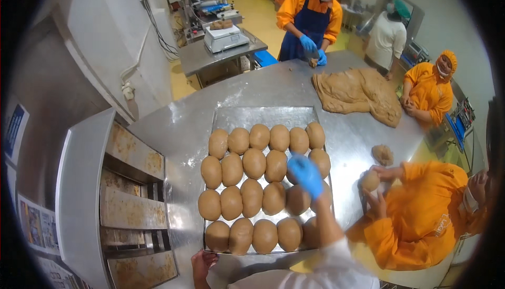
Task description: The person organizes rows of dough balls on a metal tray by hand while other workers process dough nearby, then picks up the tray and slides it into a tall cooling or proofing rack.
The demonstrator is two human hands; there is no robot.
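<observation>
Rows of smooth brown dough balls (254, 164) sit in a rectangular metal tray (263, 114) before me. Over the right side of the second row from the far end is my right hand (306, 176), in a blue glove and blurred by motion. It hides at least one ball, and whether its fingers grip or only touch the dough does not show. At the tray's near left corner, my left hand (204, 262) has its fingers curled against the rim, with part of the hand below the edge.
A large dough slab (357, 94) and a loose dough lump (382, 154) lie on the steel table (184, 126). A co-worker at right (421, 215) holds a dough ball; others stand beyond. A metal rack (131, 205) stands at left. A scale (225, 37) is on a side table.
</observation>
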